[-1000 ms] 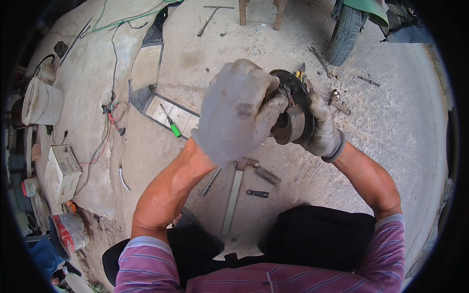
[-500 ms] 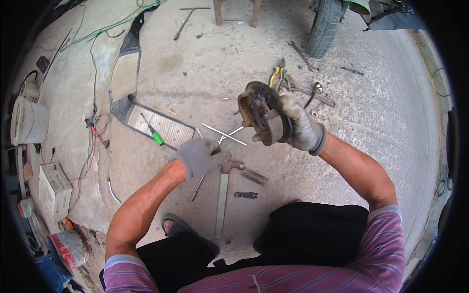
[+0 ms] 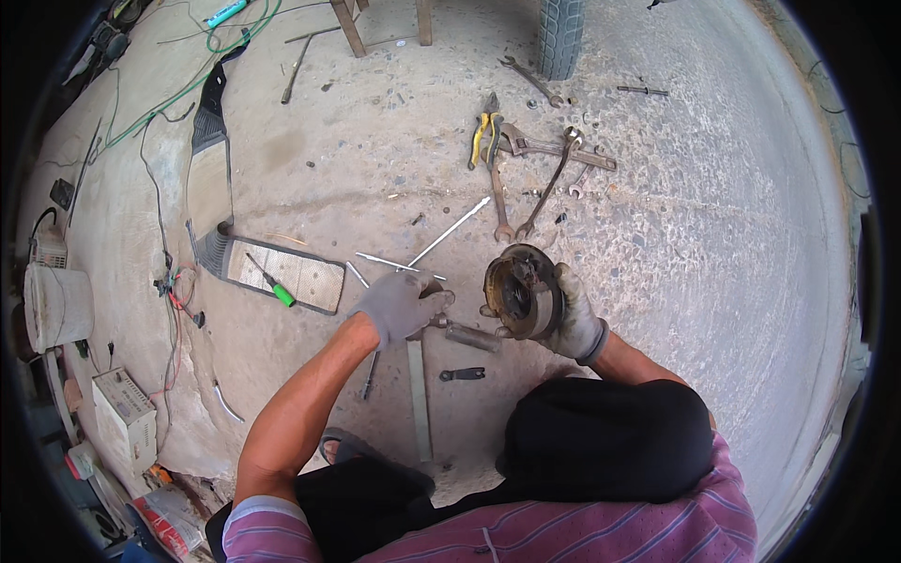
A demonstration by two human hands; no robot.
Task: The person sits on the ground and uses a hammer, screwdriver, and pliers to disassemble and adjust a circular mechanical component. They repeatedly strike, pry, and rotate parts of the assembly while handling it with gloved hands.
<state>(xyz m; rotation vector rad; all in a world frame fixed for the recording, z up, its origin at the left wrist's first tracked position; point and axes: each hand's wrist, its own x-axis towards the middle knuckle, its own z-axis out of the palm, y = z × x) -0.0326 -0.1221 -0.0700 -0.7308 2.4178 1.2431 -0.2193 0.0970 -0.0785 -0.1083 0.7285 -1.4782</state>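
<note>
My right hand [image 3: 577, 319], in a grey glove, grips a round, dirty metal brake plate [image 3: 524, 289] with a dark centre. My gloved left hand [image 3: 405, 305] is lower left of it, fingers curled; what is in them I cannot make out. Just beyond it are thin metal rods [image 3: 450, 231]. A hammer with a long pale handle [image 3: 418, 394] lies under that hand, beside a metal cylinder [image 3: 474, 338]. A small dark tool [image 3: 462, 373] lies nearer me. Pliers with yellow grips [image 3: 481, 141] and several wrenches [image 3: 540, 216] lie beyond the plate.
A mat strip [image 3: 319, 281] bears a green-handled screwdriver [image 3: 283, 295] at left. Cables, a white bucket [image 3: 58, 314] and a metal box [image 3: 127, 418] line the left side. A wooden stool [image 3: 352, 28] and a tyre [image 3: 558, 38] are at the back.
The plate has come down in my right hand, nearer the ground. My left hand left the plate earlier and has since moved slightly right among the tools. The view has shifted.
</note>
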